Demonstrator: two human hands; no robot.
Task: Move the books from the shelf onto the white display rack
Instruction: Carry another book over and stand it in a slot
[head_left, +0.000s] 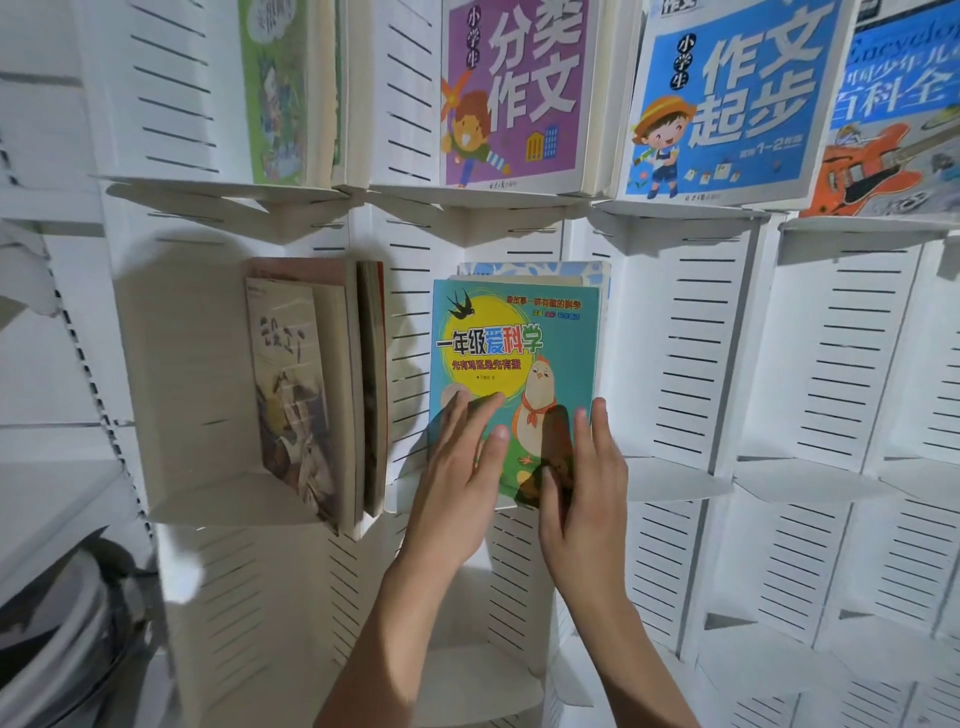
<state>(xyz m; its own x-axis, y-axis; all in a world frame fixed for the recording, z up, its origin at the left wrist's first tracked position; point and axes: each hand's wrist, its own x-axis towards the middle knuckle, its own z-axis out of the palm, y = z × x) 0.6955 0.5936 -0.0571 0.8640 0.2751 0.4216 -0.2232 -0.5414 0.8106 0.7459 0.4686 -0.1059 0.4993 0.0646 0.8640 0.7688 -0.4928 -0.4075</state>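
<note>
At six o'clock of the slotted white display rack (696, 364), left hand (457, 467) and right hand (582, 483) are pressing flat, fingers straight, on a thin, glossy teal paperback (519, 353); likely light and bendy, best pinched at its side edges.

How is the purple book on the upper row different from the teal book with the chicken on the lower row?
The purple book stands untouched on the upper row; the teal book has both the left hand and the right hand flat on its cover. The purple book stands alone in its pocket; the teal book has another book behind it. Both face outward on the white display rack.
</note>
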